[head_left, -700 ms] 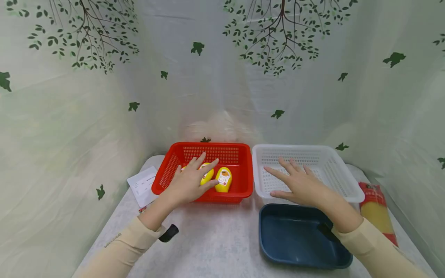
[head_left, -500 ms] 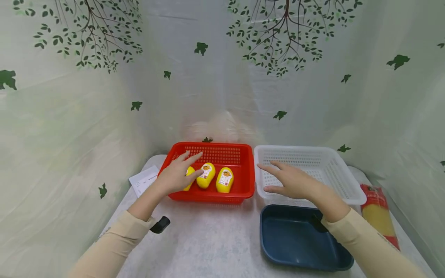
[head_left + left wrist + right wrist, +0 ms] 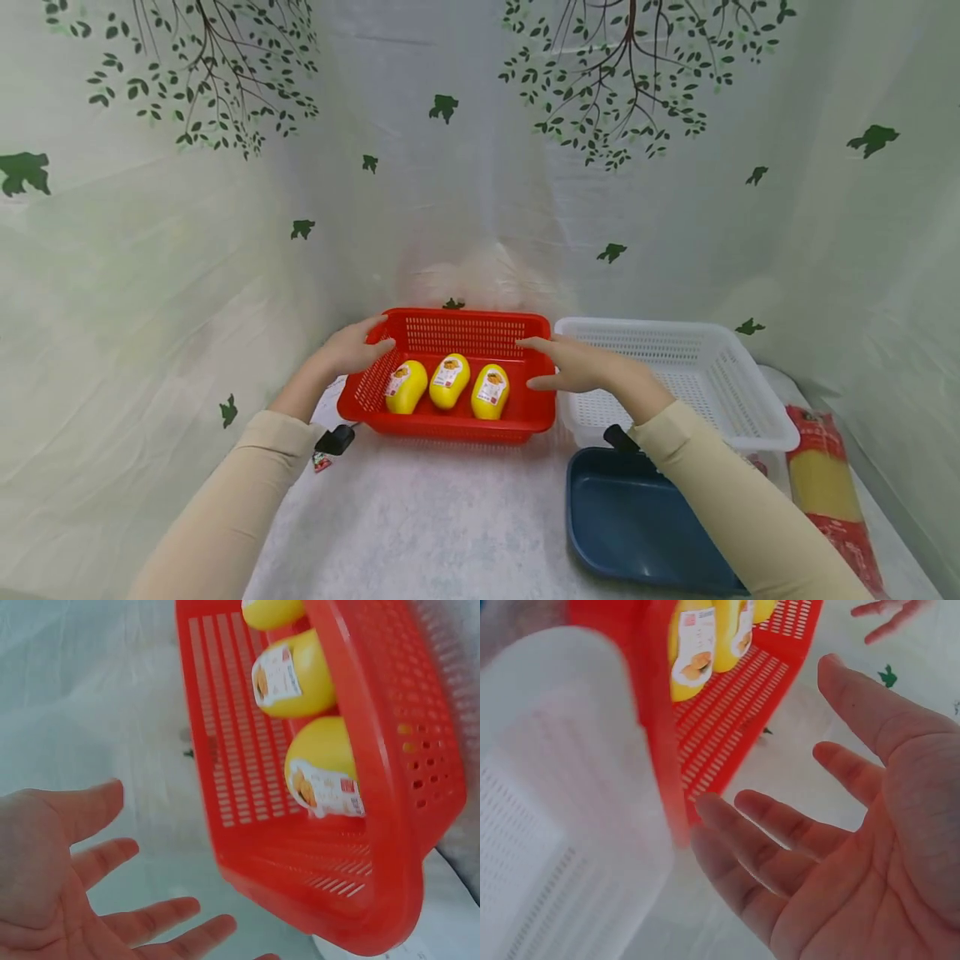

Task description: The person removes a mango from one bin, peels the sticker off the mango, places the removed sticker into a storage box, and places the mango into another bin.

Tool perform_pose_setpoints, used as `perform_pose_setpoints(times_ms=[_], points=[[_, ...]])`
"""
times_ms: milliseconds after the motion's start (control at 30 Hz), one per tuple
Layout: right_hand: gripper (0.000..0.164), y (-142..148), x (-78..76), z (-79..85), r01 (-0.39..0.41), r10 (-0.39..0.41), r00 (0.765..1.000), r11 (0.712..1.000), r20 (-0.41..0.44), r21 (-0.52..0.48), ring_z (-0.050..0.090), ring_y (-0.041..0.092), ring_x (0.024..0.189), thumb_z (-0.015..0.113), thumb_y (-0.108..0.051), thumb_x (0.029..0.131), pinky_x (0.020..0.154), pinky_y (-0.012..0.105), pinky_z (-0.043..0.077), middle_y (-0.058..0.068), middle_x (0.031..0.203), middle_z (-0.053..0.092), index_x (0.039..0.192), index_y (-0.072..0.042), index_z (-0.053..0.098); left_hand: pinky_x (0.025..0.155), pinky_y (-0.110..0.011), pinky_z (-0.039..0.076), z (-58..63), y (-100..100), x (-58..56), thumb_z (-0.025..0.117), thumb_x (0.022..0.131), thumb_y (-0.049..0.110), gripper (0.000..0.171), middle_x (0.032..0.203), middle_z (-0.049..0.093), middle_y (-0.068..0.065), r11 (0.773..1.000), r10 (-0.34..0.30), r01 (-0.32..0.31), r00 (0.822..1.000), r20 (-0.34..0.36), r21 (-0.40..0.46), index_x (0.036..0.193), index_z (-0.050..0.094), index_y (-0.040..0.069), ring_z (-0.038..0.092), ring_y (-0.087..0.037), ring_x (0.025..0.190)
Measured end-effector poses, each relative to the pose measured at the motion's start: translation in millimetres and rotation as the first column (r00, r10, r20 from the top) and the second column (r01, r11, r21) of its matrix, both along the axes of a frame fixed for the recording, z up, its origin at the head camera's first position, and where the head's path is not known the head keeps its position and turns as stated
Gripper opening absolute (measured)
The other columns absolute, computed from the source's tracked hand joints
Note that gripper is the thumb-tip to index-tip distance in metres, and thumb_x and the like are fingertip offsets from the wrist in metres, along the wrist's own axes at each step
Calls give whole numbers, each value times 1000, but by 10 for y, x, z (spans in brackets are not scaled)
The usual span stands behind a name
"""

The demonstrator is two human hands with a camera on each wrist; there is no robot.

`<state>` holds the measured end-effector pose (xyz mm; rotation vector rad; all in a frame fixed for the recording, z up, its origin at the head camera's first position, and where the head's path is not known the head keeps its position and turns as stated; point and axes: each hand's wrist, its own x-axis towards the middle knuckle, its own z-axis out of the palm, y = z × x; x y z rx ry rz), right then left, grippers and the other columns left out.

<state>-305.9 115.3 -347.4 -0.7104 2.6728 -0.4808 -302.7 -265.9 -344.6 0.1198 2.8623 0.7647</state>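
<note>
A red plastic basket [image 3: 465, 429] stands at the back of the table, and three yellow mango-shaped items [image 3: 448, 382] with white labels lie in it. My left hand [image 3: 352, 346] hovers by the basket's left end with its fingers spread. In the left wrist view that hand's fingers [image 3: 154, 919] are apart from the basket wall. My right hand [image 3: 577, 365] is over the basket's right end, between it and the white basket [image 3: 750, 442]. The right wrist view has its fingers [image 3: 757, 847] loosely bent, close to the red rim, holding nothing.
A dark blue tray [image 3: 637, 533] sits in front of the white basket, partly under my right forearm. A red and yellow packet [image 3: 825, 483] lies at the right table edge. White paper [image 3: 435, 915] lies near the red basket's left end. Printed curtains [image 3: 480, 183] close in the back and sides.
My left hand has moved left from above the yellow items to the basket's left end. My right hand has moved left from over the white basket to the red basket's right end.
</note>
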Motion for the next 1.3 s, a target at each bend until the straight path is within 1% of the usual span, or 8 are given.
perform_pose_setpoints(times_ms=[267,467,567,800,967,1133,1200,1300], points=[[82,-288,-325,-57,3,5,992,998,127,-57,39,39,156,73,-43,100,117,60,51,14,174,36,170,-26,33,98,-72,58,-80,-191,-145,65,104,23,82,170,30,-32,982,144,-162,975,171,95,172,19,13,47,-58,141],[82,-447,-496,-61,79,-47,957,992,287,-101,52,41,142,71,-43,103,106,49,61,15,175,31,171,-27,28,89,-68,62,-256,-363,-276,58,106,12,80,163,36,-33,952,193,-253,933,303,174,173,14,18,57,-53,132],[81,-480,-537,-39,110,-66,934,988,352,-106,62,42,131,69,-42,104,104,45,62,16,174,30,171,-27,27,88,-61,65,-327,-384,-296,57,105,7,82,160,40,-31,938,208,-283,921,331,199,174,14,19,64,-47,122],[84,-505,-635,-73,189,-130,891,977,434,-95,73,38,116,72,-41,103,100,42,64,18,176,25,171,-25,27,86,-51,68,-343,-364,-320,56,102,1,84,150,48,-31,935,200,-280,923,330,217,173,15,18,68,-39,108],[85,-521,-709,-134,290,-182,824,949,536,-124,69,43,125,73,-39,102,99,44,64,19,178,21,172,-25,27,89,-50,67,-329,-361,-325,54,102,-1,83,150,48,-30,929,191,-284,916,352,236,173,15,17,68,-37,105],[85,-544,-760,-184,402,-230,748,904,623,-148,41,46,154,75,-36,102,104,50,62,15,179,19,171,-26,28,91,-50,67,-365,-360,-353,54,102,-1,83,152,46,-30,927,180,-281,914,365,248,173,16,18,67,-37,105],[83,-563,-770,-202,469,-246,698,867,673,-170,28,45,161,74,-32,102,109,54,58,14,180,18,171,-24,29,91,-49,67,-380,-356,-369,55,102,0,83,153,45,-29,925,181,-285,911,370,250,173,17,19,67,-36,105],[79,-594,-784,-229,568,-271,620,803,737,-182,20,46,163,74,-28,103,116,58,51,14,180,17,170,-22,32,92,-49,67,-395,-358,-392,56,102,0,83,153,45,-30,923,181,-289,909,375,254,173,18,19,66,-36,106]])
